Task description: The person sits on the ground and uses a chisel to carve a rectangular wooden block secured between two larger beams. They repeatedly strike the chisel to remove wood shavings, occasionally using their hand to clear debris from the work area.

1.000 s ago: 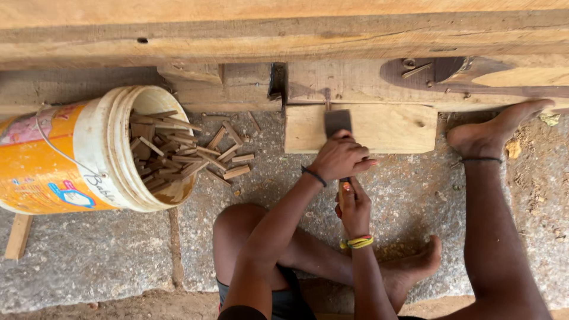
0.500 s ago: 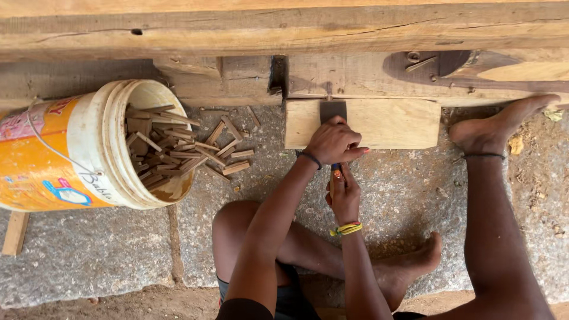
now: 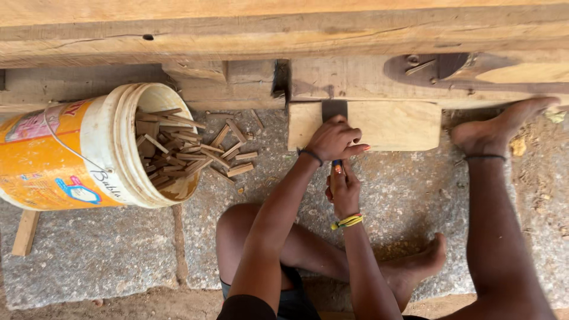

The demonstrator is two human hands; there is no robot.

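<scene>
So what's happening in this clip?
A person sits on a stone floor working with a dark flat metal blade set against a pale rectangular wooden block. The left hand grips the tool near the blade, and the right hand holds its handle lower down. One bare foot braces near the block's right end. To the left, a tipped yellow and white plastic bucket spills small brown wooden slivers onto the floor below a long timber beam.

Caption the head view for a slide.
Seated person, both hands on a dark blade against a wooden block, tipped bucket of wood pieces alongside.
</scene>
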